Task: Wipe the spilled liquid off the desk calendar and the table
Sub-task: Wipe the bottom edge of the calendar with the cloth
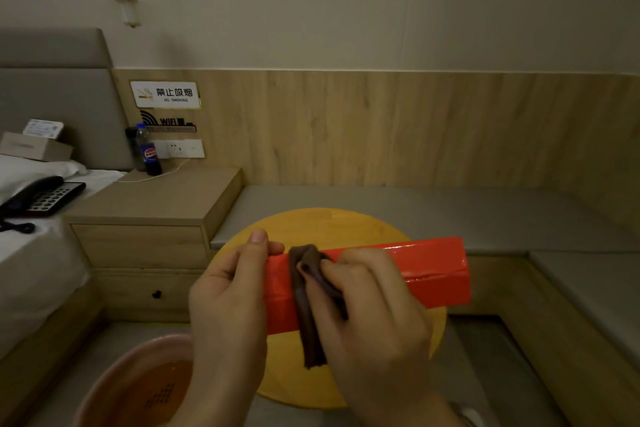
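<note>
Calendar point(415, 274), red and glossy, lies across the middle of the frame above a round yellow table point(332, 225). At its left end the left hand point(228, 302) grips it, thumb up along the edge and fingers curled round it. Just right of that, the right hand point(374, 312) pinches a dark brown cloth point(308, 305) against the red face; the cloth's tail hangs down over the lower edge. A pink basin point(114, 388) sits at lower left. At the left edge a black phone point(38, 198) rests on the bed, and a cola bottle point(147, 151) stands on the nightstand point(152, 201).
</note>
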The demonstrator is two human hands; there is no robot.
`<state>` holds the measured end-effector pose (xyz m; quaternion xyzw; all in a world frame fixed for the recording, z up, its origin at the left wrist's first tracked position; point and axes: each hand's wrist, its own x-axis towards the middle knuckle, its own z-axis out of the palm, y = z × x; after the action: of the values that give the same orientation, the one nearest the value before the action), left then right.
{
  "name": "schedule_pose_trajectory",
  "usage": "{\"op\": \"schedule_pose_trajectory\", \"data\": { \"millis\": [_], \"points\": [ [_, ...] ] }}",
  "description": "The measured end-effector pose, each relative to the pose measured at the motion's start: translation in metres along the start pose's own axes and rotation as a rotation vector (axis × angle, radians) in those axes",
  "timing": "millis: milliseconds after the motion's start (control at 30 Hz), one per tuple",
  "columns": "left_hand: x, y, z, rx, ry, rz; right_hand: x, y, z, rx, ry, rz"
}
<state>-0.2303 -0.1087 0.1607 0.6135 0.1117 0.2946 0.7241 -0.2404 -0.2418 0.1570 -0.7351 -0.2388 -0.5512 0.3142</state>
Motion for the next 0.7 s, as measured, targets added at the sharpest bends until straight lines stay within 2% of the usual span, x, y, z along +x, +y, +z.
{"op": "schedule_pose_trajectory", "data": {
  "millis": [367,700],
  "points": [
    [0.0,0.0,-0.004,-0.079,-0.015,-0.07,0.001,-0.015,0.013,0.027,0.007,-0.026],
    [-0.001,-0.001,-0.003,-0.045,-0.031,-0.021,0.002,-0.005,0.004,0.014,0.014,-0.003]
  ]
}}
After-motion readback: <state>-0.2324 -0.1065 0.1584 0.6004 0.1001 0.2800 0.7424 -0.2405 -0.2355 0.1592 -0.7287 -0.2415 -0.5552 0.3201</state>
